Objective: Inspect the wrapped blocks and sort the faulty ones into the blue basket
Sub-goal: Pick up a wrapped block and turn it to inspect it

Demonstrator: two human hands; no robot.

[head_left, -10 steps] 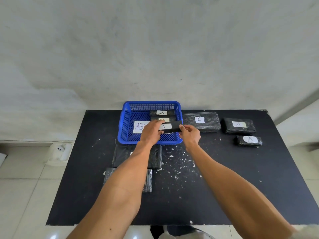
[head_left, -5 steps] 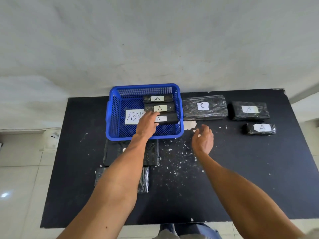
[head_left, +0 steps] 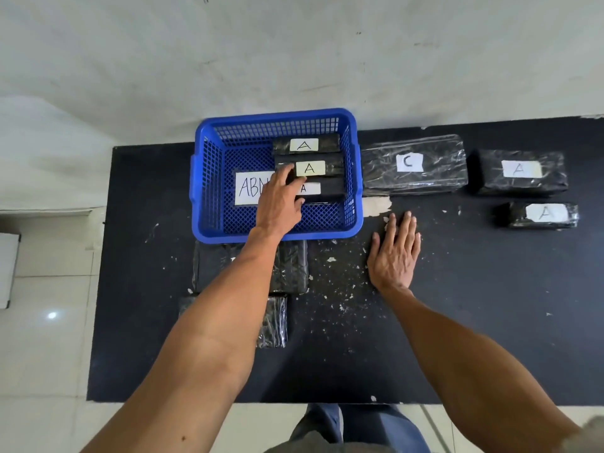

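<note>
Head view: left hand in the blue basket, right hand flat on the table.
Left fingers rest loosely on the nearest of three wrapped blocks inside; the right hand lies palm down, fingers straight, just beside the basket.

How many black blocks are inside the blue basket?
3, all in the blue basket: back block, middle block, and front block, which the left hand touches. The hand may hide another.
</note>
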